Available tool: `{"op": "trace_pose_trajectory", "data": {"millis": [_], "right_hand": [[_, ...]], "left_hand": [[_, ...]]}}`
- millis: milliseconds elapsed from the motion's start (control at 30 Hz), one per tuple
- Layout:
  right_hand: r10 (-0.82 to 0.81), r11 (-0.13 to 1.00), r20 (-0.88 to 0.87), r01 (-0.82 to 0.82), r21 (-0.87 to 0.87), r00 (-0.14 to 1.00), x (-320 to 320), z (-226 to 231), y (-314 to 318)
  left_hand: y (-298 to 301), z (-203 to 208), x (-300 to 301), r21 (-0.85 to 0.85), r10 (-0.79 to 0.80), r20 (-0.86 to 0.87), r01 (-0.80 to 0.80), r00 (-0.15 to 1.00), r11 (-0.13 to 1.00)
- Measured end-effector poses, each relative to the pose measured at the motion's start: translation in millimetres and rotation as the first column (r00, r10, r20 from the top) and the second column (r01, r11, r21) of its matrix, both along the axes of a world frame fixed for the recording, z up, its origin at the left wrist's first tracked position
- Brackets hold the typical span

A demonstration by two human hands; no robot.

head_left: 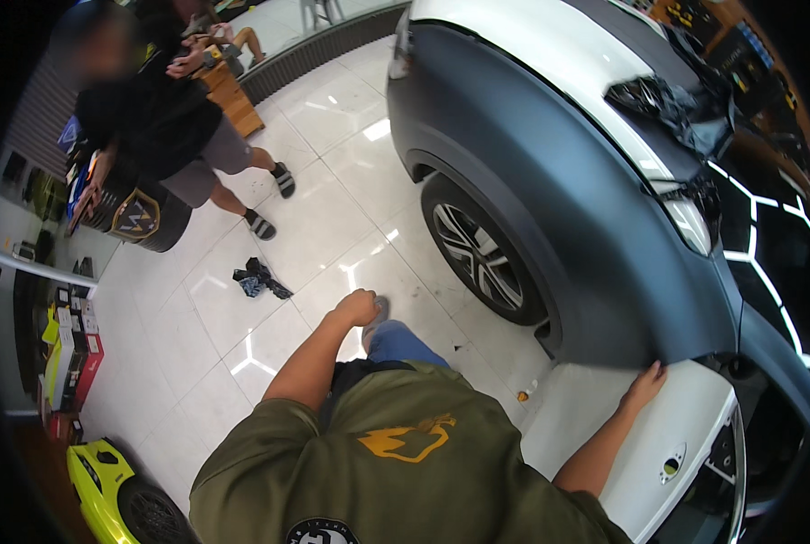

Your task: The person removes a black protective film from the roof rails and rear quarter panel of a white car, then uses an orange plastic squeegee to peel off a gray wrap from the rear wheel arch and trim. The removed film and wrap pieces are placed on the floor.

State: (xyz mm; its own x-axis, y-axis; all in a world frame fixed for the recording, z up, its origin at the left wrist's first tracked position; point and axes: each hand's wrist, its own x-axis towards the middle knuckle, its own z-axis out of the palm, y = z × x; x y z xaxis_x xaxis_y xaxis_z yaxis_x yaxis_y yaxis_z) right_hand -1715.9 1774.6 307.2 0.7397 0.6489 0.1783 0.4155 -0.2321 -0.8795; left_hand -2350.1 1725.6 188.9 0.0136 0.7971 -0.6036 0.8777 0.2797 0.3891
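My left hand (359, 308) hangs in front of my body over the tiled floor, its fingers curled into a loose fist. Nothing shows in it, and it is apart from the car. On the right, my right hand (643, 385) is on the edge of a white car door (618, 444), fingers bent over where the door meets the dark body. The matte blue-grey rear side panel (550, 190) rises beyond that hand. Below the panel's arch is a wheel (480, 254) with a spoked rim. My right fingertips are partly hidden at the edge.
Crumpled black plastic (261, 278) lies on the floor; more plastic (677, 109) sits on the car's rear. At left another person (174, 118) stands by a black barrel (142, 213). Boxes (77, 344) and a yellow-green model car (110, 490) are at the left edge.
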Motion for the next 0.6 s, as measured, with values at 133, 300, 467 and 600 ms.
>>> {"op": "trace_pose_trajectory", "data": {"millis": [133, 300, 467, 600], "right_hand": [[0.192, 0.941, 0.132, -0.144, -0.307, 0.972, -57.7, -87.6, -42.8], [0.823, 0.307, -0.146, -0.646, -0.699, 0.549, -230.1, -183.8, -56.2], [0.969, -0.128, -0.243, -0.778, -0.615, 0.033, -513.3, -92.9, 9.2], [0.998, -0.037, -0.065, -0.810, -0.585, 0.001, -637.2, -87.6, 86.2]], "left_hand": [[-0.7, -23.5, -41.4, 0.098, 0.100, 0.135, -0.114, 0.986, 0.989], [15.1, -0.3, -91.1, 0.175, -0.039, 0.225, -0.001, 0.973, 0.985], [-31.5, -21.1, -236.1, 0.146, 0.204, 0.202, -0.235, 0.958, 0.961], [-92.7, -19.0, -361.2, 0.051, 0.397, 0.033, -0.398, 0.917, 0.916]]}}
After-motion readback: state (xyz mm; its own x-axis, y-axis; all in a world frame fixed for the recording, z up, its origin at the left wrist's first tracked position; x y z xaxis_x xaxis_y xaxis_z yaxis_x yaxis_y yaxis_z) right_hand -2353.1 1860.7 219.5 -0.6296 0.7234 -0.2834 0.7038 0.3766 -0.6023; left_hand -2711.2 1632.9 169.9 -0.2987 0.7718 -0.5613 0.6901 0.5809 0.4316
